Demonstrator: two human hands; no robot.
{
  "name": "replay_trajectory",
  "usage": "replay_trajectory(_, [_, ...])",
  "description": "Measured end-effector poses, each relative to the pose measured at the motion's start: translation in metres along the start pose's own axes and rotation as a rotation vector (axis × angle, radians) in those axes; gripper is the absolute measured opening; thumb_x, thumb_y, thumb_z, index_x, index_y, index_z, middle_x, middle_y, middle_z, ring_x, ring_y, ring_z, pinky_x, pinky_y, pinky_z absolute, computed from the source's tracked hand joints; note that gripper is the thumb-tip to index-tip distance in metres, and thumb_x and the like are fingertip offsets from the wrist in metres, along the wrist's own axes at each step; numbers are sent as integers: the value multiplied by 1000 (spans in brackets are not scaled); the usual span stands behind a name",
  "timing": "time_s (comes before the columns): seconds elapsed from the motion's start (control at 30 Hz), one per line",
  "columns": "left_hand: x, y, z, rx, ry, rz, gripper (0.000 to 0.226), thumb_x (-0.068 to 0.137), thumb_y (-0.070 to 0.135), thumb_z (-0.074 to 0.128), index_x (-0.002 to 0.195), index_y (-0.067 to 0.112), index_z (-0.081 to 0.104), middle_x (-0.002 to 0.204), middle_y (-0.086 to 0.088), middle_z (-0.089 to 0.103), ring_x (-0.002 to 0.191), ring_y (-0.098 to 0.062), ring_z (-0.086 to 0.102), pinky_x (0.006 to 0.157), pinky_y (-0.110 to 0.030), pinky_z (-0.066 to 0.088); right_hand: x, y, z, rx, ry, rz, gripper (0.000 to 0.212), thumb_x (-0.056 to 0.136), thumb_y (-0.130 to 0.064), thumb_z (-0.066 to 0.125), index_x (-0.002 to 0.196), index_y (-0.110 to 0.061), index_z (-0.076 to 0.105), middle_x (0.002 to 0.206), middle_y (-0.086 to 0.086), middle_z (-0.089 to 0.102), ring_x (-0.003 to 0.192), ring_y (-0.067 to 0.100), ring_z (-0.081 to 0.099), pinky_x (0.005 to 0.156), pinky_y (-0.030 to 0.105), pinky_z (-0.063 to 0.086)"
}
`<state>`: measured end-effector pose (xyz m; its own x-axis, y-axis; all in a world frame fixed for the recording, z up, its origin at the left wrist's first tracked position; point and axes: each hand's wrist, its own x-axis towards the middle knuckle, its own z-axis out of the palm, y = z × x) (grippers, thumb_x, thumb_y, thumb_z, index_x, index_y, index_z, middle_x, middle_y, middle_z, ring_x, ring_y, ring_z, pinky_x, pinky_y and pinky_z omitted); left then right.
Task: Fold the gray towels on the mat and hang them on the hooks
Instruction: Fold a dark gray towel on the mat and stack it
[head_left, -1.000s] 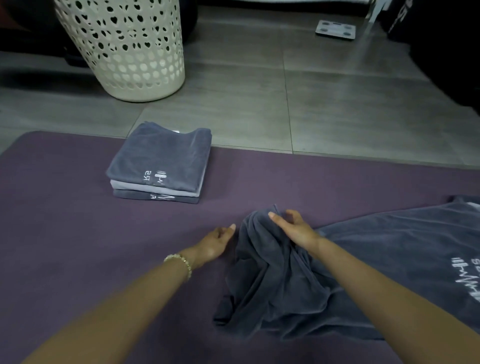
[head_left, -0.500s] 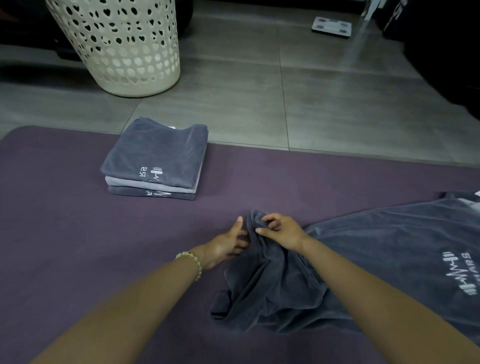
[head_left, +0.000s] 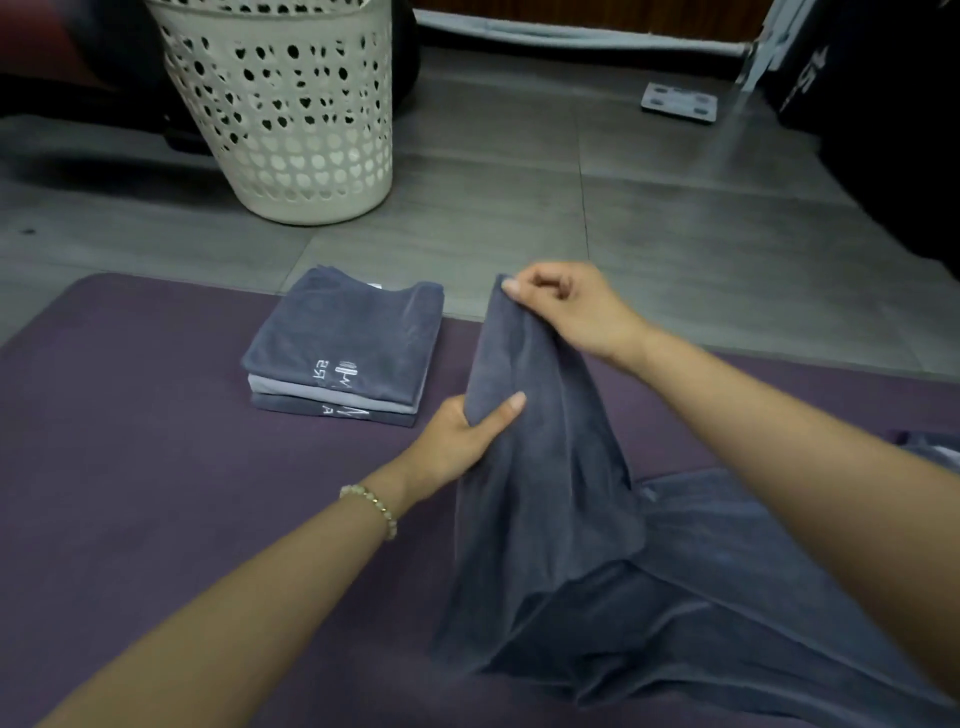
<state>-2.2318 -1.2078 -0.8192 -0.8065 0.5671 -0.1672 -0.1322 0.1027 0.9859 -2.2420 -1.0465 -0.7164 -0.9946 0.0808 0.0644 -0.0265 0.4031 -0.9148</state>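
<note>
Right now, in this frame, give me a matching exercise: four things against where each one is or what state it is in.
Things:
1 loose towel
2 folded towel stack
3 laundry basket
4 scale

Places:
A upright on the floor, behind the stack
B flat on the floor, far right
C held up by the left hand and right hand
D resting on the mat

Pairs: 1-C, 2-D, 3-A, 4-B

Both arms reach forward; the right hand (head_left: 566, 306), higher and farther, pinches the gray towel (head_left: 545, 493); the left hand (head_left: 457, 441) grips it lower.
</note>
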Motion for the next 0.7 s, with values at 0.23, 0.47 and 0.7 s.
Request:
replay_trajectory(0.23, [-8, 25, -89, 23, 103, -74, 32, 100, 39, 37, 92, 28, 66, 86, 24, 72, 83, 12, 64, 67, -2, 45, 73, -22, 50, 92, 148, 15, 17, 93, -12, 60, 96, 2, 68, 70, -4, 56, 56, -6, 47, 65, 12, 39])
replay_trajectory(0.47, [-16, 7, -173, -100, 226, -129, 23, 99, 46, 37, 89, 41, 57, 86, 36, 50, 63, 26, 54, 54, -2, 46, 134, -11, 152, 168, 110, 121, 19, 91, -15, 63, 95, 2, 71, 66, -9, 60, 55, -8, 51, 58, 4, 38])
replay_trajectory(0.7, [-31, -75, -194, 33, 308, -294, 47, 79, 62, 53, 104, 24, 66, 101, 11, 72, 97, -6, 67, 83, -21, 53, 149, 41, 211, 51, 51, 235, 21, 91, -19, 63, 93, 0, 71, 92, 8, 68, 84, 11, 54, 71, 15, 41])
